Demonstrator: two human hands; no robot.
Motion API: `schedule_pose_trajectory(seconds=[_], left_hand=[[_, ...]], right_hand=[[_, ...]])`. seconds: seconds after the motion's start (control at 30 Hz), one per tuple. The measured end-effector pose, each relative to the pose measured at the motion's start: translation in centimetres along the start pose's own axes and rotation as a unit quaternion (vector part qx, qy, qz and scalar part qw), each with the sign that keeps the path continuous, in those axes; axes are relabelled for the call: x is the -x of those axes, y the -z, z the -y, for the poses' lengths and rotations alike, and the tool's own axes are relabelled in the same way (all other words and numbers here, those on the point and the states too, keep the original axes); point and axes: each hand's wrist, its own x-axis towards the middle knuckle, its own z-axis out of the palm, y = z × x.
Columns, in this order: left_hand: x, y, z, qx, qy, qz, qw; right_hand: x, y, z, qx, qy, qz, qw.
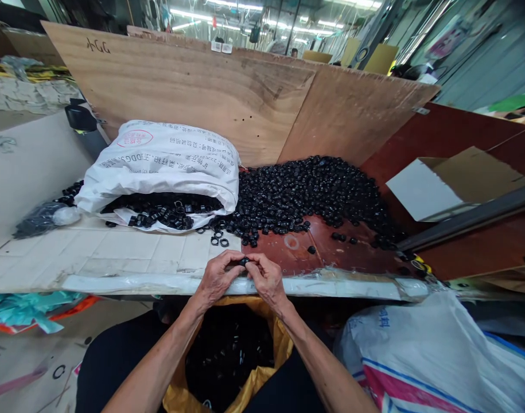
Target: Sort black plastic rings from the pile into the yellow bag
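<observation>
My left hand (218, 275) and my right hand (267, 276) meet over the front edge of the bench, fingertips pinched together on a small black plastic part (244, 261). Fingers cover much of that part, so its exact shape is hard to see. Just beyond my fingers lie a few loose black rings (224, 242). Behind them spreads a large pile of small black plastic parts (314, 189). Below my wrists an open yellow sack (283, 338) between my legs holds many dark pieces.
A white woven sack (171, 152) lies on its side at the left, black rings showing in its mouth. Wooden boards (210, 97) wall the back. An open carton (434, 186) sits at the right, above a grey metal bar (473, 215). A bulky white bag (417, 338) stands low right.
</observation>
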Motion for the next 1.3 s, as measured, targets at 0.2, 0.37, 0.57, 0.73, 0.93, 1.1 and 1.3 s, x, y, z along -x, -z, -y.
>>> schedule_pose_trajectory(seconds=[0.2,0.37,0.57,0.73,0.93,1.1,1.3], left_hand=[[0.0,0.0,-0.1,-0.031,-0.023,0.003,0.999],[-0.1,0.0,-0.3,-0.039,-0.030,0.000,0.999],[-0.1,0.2,0.1,-0.009,0.037,-0.002,0.999],[-0.5,0.5,0.1,0.099,0.163,0.015,0.981],[-0.4,0.2,-0.3,0.081,0.094,-0.006,0.992],[-0.2,0.0,-0.3,0.036,0.033,0.016,0.999],[0.0,0.1,0.2,0.044,0.048,-0.034,0.997]], right_hand=[[-0.3,-0.2,0.4,0.118,0.056,-0.007,0.991],[-0.5,-0.3,0.6,0.119,0.060,-0.005,0.991],[-0.8,0.1,0.4,0.038,0.079,0.012,0.996],[-1.2,0.3,0.3,-0.024,0.140,0.004,0.990],[-1.1,0.2,0.4,-0.011,0.057,-0.003,0.998],[-0.6,-0.4,-0.3,0.032,-0.018,-0.014,0.999],[-0.6,-0.1,0.9,0.085,0.050,0.011,0.995]])
